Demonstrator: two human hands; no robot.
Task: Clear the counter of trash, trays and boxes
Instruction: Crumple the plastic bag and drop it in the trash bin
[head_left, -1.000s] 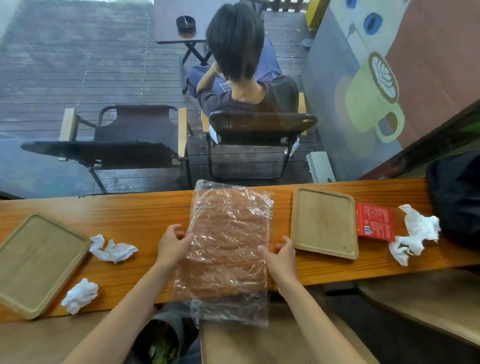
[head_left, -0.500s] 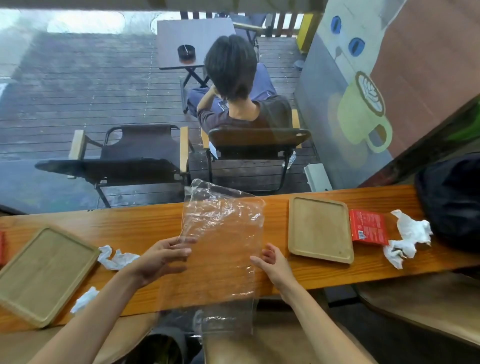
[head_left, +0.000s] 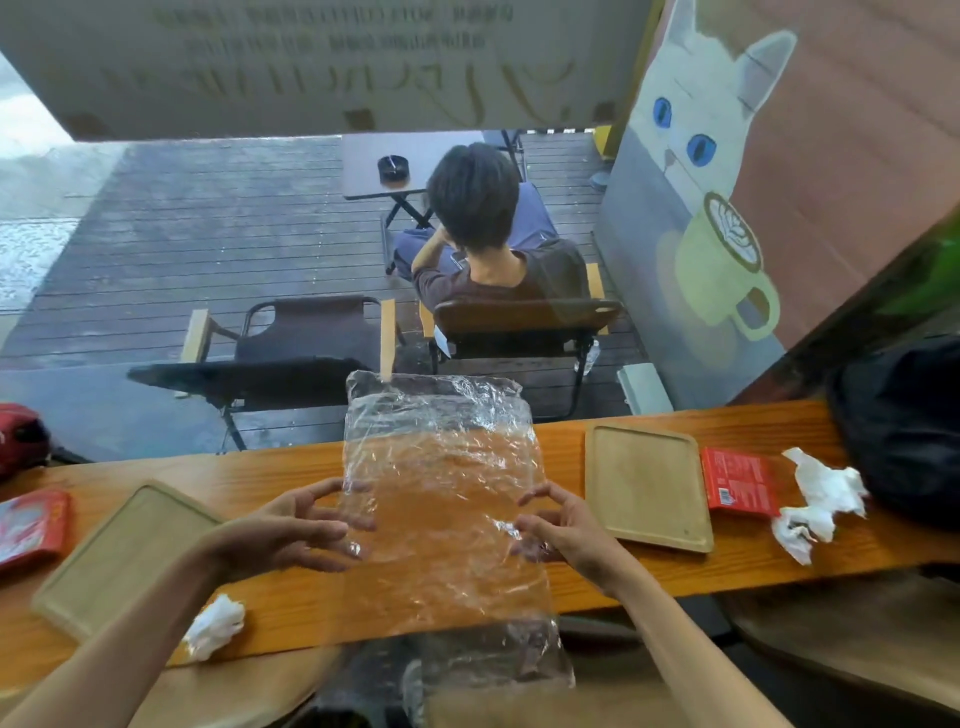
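Both hands (head_left: 280, 535) (head_left: 566, 530) pinching clear plastic bag (head_left: 441, 493) above counter's (head_left: 649, 577) near edge; red box (head_left: 740, 482) lettering unreadable, beside wooden tray (head_left: 647, 488).

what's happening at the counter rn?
A person is holding up a clear plastic bag over the wooden counter, left hand and right hand pinching its side edges. Nothing looks cleared yet: two wooden trays, two red boxes and crumpled napkins lie on the counter.
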